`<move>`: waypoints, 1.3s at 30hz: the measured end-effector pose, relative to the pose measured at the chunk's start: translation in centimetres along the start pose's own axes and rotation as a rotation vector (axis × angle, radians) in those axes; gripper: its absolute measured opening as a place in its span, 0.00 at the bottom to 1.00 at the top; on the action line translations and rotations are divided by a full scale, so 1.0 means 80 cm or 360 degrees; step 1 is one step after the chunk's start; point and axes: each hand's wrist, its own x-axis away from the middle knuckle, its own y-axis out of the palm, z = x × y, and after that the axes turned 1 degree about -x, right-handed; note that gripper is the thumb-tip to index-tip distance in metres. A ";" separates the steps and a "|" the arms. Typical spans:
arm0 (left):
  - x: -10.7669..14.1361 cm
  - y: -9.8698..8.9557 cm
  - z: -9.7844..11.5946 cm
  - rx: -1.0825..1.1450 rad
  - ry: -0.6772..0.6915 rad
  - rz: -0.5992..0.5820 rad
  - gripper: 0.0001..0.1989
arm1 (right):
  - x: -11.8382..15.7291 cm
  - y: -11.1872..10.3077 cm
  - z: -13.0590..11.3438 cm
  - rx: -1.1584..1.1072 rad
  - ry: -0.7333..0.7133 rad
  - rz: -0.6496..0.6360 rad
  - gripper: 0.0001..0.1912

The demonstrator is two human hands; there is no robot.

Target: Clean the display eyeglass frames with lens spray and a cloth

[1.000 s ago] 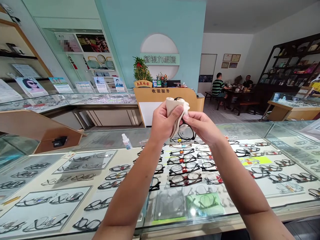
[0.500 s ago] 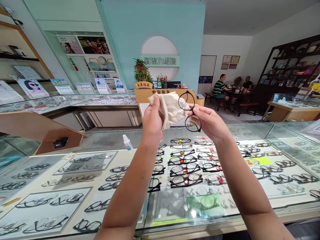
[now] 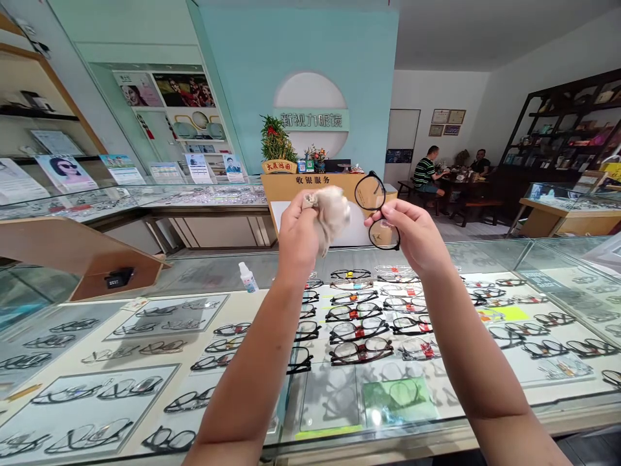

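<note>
My left hand is closed round a cream cloth, which is bunched up and a little blurred. A pair of round black-rimmed glasses hangs on end in the air, one lens above the other. Fingers of my right hand pinch it near the bridge. A gap separates the cloth from the glasses. Both hands are raised over the glass display counter. On the counter, left of my left forearm, stands a small white spray bottle.
Rows of spectacle frames lie inside the counter. Ahead is a wooden cashier desk with a plant. A slanted wooden panel is at left. Two people sit at a table at the back right.
The cloth has come away from the glasses and is more crumpled in my left hand. The glasses have shifted slightly right with my right hand, and the upper lens is turned more to face me.
</note>
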 end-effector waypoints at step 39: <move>0.042 -0.005 0.060 -0.0732 0.0693 0.0066 0.30 | 0.007 -0.009 -0.027 0.0656 -0.0745 0.0646 0.32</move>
